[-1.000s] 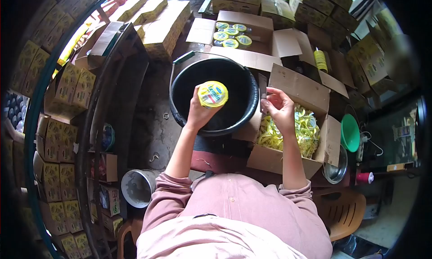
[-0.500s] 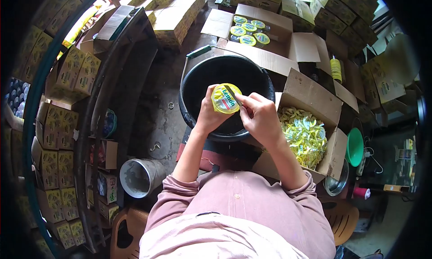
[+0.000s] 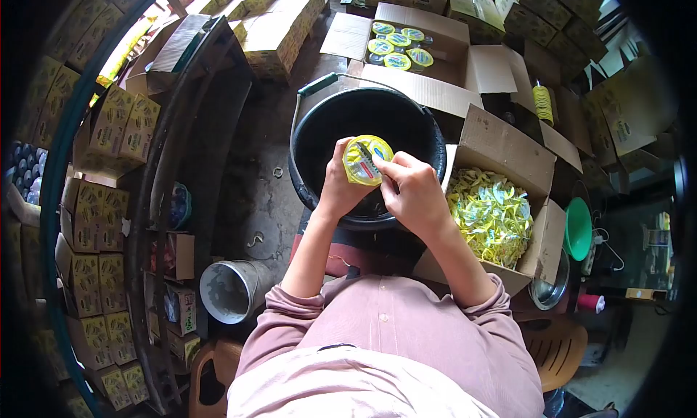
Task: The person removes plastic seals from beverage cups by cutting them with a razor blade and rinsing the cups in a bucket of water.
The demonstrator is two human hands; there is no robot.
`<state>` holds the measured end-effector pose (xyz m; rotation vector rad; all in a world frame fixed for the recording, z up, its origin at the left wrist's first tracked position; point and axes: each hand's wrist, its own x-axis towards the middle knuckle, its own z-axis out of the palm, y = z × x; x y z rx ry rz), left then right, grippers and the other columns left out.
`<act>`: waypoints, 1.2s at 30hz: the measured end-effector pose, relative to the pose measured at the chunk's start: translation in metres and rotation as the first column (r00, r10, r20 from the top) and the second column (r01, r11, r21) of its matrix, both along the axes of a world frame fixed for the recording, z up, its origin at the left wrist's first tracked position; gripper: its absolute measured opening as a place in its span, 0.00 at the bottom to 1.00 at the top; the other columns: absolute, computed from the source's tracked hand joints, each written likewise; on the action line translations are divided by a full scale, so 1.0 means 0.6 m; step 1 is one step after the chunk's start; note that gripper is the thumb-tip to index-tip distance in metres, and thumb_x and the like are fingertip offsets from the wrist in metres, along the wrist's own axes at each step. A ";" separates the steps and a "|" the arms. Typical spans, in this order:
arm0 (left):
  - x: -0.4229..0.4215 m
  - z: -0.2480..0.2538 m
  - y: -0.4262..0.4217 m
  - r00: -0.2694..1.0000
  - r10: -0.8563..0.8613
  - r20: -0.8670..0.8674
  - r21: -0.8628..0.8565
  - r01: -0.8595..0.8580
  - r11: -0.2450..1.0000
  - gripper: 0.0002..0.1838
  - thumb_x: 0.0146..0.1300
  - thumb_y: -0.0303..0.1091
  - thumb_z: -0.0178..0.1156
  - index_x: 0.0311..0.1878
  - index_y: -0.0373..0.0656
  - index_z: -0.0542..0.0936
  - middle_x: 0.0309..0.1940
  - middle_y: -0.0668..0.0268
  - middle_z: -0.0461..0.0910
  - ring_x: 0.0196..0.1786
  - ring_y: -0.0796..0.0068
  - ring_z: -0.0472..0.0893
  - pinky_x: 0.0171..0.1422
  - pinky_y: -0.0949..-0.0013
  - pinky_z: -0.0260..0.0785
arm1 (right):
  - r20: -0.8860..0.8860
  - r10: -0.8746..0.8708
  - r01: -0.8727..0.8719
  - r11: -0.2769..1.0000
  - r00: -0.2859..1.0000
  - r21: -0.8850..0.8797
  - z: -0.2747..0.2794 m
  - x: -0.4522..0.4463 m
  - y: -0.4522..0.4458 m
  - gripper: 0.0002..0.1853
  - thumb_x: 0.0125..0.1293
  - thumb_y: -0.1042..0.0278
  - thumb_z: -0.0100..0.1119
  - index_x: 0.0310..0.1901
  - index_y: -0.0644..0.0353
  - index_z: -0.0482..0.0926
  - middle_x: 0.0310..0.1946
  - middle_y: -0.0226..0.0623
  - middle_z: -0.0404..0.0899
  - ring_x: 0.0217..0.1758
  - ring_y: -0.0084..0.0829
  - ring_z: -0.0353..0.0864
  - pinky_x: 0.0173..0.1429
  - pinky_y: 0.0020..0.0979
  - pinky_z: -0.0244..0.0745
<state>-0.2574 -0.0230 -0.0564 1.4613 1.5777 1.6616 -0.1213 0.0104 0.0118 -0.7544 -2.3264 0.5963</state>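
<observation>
My left hand (image 3: 341,189) is closed around a sealed cup (image 3: 361,173) whose yellow foil lid with lemon print faces up at me. In my right hand (image 3: 415,193), the thumb and fingers pinch a thin, dark, blade-like tool (image 3: 365,154) that lies across the lid. Its handle is mostly hidden by the fingers. Both hands are over the near part of a large black bucket (image 3: 341,120). Close to my right forearm stands a cardboard box (image 3: 508,146) heaped with yellow and white lid trimmings (image 3: 490,215).
Beyond the bucket, an open carton (image 3: 414,90) holds several yellow-lidded cups (image 3: 398,39). A grey pail (image 3: 231,293) stands at lower left, beside a shelf with printed boxes (image 3: 98,215). On the right are a green bowl (image 3: 578,229) and a stack of yellow rings or lids (image 3: 542,104).
The dark tool has shifted slightly across the lid, and my right hand has turned a little with it. My left hand keeps its grip on the cup. The camera view has moved slightly.
</observation>
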 end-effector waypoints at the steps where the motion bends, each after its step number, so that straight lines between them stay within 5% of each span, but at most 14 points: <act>1: 0.000 0.000 0.000 1.000 0.005 -0.003 -0.012 -0.005 1.000 0.33 0.37 0.27 0.72 0.47 0.42 0.65 0.37 0.59 0.78 0.41 0.65 0.80 0.44 0.68 0.73 | 0.010 -0.001 0.001 1.000 1.000 -0.005 0.000 -0.001 -0.001 0.14 0.49 0.81 0.56 0.41 0.65 0.79 0.26 0.45 0.73 0.27 0.41 0.76 0.35 0.35 0.72; 27: -0.005 -0.011 0.002 0.982 0.079 -0.170 0.086 -0.065 0.994 0.33 0.36 0.25 0.71 0.48 0.39 0.67 0.37 0.59 0.76 0.42 0.64 0.78 0.47 0.69 0.71 | 0.260 0.034 -0.004 0.993 0.965 -0.117 0.029 0.081 -0.032 0.16 0.50 0.78 0.52 0.43 0.60 0.78 0.27 0.40 0.72 0.30 0.41 0.76 0.37 0.37 0.73; 36: -0.010 -0.001 -0.005 0.933 -0.330 0.144 -0.003 0.334 0.942 0.28 0.38 0.27 0.72 0.46 0.39 0.72 0.39 0.66 0.76 0.44 0.78 0.76 0.51 0.73 0.69 | 0.156 0.192 -0.215 0.966 0.969 0.145 0.036 0.093 0.041 0.17 0.50 0.79 0.54 0.41 0.50 0.80 0.24 0.35 0.71 0.26 0.35 0.75 0.32 0.33 0.73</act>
